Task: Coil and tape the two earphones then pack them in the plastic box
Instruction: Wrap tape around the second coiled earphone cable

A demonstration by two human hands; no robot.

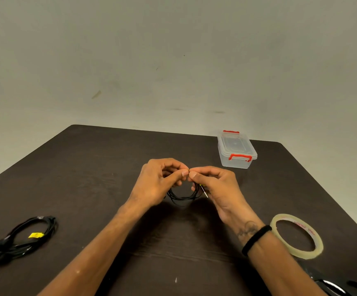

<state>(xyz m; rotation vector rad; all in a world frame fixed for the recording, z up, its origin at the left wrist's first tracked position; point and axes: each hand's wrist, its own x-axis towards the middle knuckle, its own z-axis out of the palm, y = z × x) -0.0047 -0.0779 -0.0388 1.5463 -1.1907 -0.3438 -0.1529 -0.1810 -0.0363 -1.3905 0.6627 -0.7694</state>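
- Nearest the camera, at the bottom right corner, dark scissor-like handles [333, 286] lie on the table [100, 159], partly cut off by the frame edge, so I cannot say for sure what they are.
- Far left of the hands, a second black earphone bundle [27, 237] rests on the table, looped with a yellow tag on it; whether tape holds it, the picture does not show.
- Just left of centre, the left hand [156, 182] has its fingers curled, thumb and forefinger pinching the top of the black earphone coil [184, 195].
- Meeting it fingertip to fingertip, the right hand [213, 184] pinches the same coil, with the metal plug sticking out beside its palm; the coil hangs between both hands, above the table.
- Right of the hands and nearer the camera, the clear tape roll [297, 236] lies flat beside the right wrist.
- Beyond the right hand, toward the table's far edge, the plastic box [236, 149] sits with its lid on and red clips.
- Judging from this, coiling of one earphone looks nearly finished. Taping it, checking the other bundle, opening the box and packing both remain.
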